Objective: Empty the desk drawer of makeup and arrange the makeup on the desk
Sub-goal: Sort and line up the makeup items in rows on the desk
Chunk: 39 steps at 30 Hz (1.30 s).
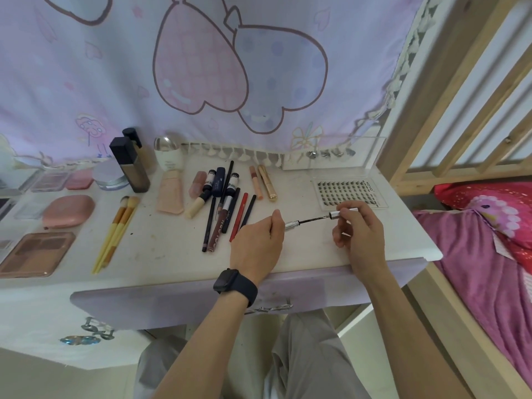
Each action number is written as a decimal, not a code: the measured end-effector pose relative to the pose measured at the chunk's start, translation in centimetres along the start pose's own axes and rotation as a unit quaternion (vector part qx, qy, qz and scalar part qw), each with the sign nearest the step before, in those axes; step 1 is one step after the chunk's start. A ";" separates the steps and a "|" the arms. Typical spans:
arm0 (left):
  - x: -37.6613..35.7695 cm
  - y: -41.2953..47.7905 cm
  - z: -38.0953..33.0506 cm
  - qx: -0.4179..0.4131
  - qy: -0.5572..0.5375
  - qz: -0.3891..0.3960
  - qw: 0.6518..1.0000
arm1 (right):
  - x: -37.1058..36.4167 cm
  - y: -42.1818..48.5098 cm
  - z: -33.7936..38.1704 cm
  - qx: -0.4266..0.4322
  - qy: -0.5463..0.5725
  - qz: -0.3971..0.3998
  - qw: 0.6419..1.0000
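Left hand (256, 243) is gripping the slick, light-seeming mascara tube (289, 225); right hand (359, 228) is pinching its wand (312, 219) by the silver cap (345, 212)

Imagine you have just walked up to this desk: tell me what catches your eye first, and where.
First, the two hands at the front edge of the desk: the left hand grips a silver tube and the right hand pinches its wand, pulled out. Behind them lies a row of pencils and lip tubes, and a lash tray at the right.
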State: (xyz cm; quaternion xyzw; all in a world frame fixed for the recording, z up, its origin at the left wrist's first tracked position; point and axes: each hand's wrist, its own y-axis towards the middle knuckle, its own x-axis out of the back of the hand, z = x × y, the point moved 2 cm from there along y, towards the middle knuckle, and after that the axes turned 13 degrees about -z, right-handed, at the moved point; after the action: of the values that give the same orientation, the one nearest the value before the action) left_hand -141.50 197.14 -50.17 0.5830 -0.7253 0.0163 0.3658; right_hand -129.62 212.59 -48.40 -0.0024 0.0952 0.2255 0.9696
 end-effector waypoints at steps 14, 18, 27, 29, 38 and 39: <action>1.0 0.0 -0.3 0.062 -0.127 -0.005 0.990 | 0.9 0.7 0.5 -0.089 0.123 -0.026 0.988; 0.3 0.8 -1.5 0.016 -0.048 0.034 0.998 | 0.2 0.0 -0.1 0.014 -0.001 -0.025 1.000; -4.1 5.0 -4.7 0.030 0.197 0.097 0.975 | -0.3 -0.4 -0.5 0.100 -0.086 -0.052 0.990; -4.9 5.7 -4.8 0.044 0.217 0.109 0.969 | -0.3 -0.3 -0.6 0.099 -0.082 -0.059 0.990; -5.9 6.2 -4.5 0.049 0.213 0.085 0.972 | -1.0 0.1 -1.3 0.089 -0.134 -0.076 0.984; -5.7 5.7 -4.4 0.037 0.198 0.076 0.977 | -1.1 0.2 -1.2 0.108 -0.164 -0.073 0.978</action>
State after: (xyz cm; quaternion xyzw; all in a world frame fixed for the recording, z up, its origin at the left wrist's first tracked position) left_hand -143.83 205.72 -47.76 0.5246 -0.6793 0.1857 0.4784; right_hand -130.94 212.23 -49.39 0.1328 -0.0414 0.1401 0.9803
